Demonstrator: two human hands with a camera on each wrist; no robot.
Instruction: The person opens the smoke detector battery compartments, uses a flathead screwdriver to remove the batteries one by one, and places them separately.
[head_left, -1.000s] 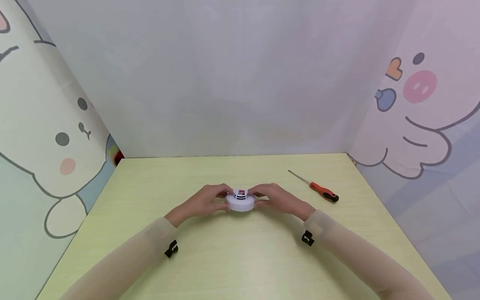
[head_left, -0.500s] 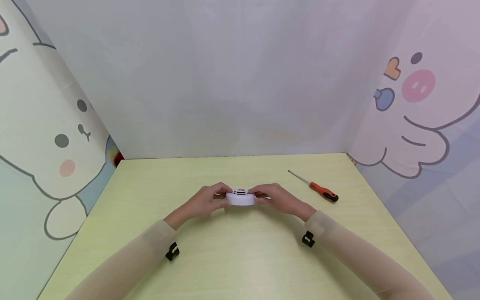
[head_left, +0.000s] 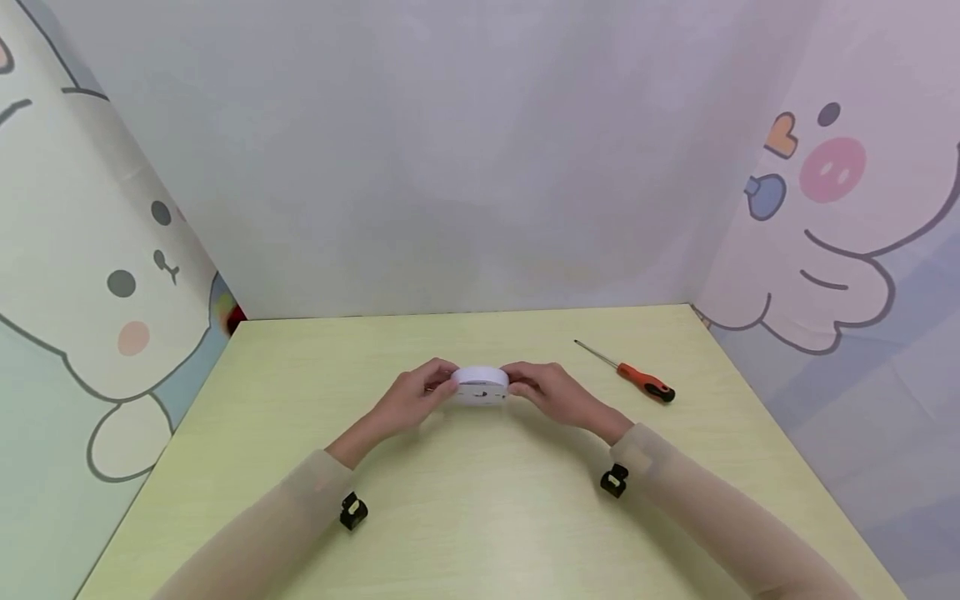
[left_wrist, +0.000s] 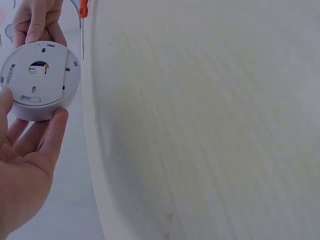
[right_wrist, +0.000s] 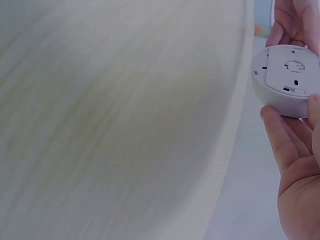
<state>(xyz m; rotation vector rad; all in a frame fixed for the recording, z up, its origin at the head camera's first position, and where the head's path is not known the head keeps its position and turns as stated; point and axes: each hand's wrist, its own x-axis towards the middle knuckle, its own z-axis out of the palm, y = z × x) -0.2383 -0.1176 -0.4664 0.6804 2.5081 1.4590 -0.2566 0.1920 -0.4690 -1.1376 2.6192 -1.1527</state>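
A round white smoke detector (head_left: 480, 388) is held between both hands in the middle of the table. Its flat back, with slots and a round central hole, faces the person; the vented front is hidden. My left hand (head_left: 410, 402) grips its left rim, thumb on the near side and fingers behind. On the opposite rim my right hand (head_left: 557, 395) has the same kind of hold. The left wrist view shows the slotted back of the smoke detector (left_wrist: 42, 75) with the fingers curled under its edge. In the right wrist view, the right thumb lies at the rim of the smoke detector (right_wrist: 285, 75).
A screwdriver (head_left: 636, 377) with a red and black handle lies to the right of the hands, its tip pointing back left. The pale yellow table (head_left: 480, 500) meets a white cloth (head_left: 465, 167) at its back edge. Printed cartoon cloths hang on both sides.
Both hands have tipped the smoke detector over: its vented front faced up and now its slotted back faces the person. The hands rose slightly; the screwdriver stayed put.
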